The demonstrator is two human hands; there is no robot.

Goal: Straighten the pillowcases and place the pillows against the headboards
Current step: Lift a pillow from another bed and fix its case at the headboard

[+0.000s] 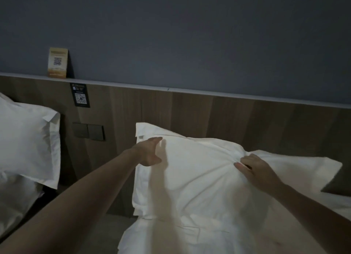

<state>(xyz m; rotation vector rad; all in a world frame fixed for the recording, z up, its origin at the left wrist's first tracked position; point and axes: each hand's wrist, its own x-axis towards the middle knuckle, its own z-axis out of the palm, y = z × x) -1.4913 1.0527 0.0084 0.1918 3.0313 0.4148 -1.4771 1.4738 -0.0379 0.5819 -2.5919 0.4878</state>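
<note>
A white pillow (199, 177) in a wrinkled pillowcase lies on the right bed, its far edge leaning on the wooden headboard (247, 120). My right hand (254, 170) pinches a bunch of pillowcase fabric near the pillow's upper middle, and creases fan out from the grip. At the pillow's upper left corner my left hand (150, 151) reaches in with fingers spread, touching or just above the cloth. A second white pillow (26, 139) stands against the headboard on the left bed.
A dark gap with floor (114, 227) separates the two beds. Wall switches (88, 131) and a dark QR sticker (79, 95) sit on the headboard panel. A small card (58, 62) stands on the ledge. White bedding (171, 238) lies below the pillow.
</note>
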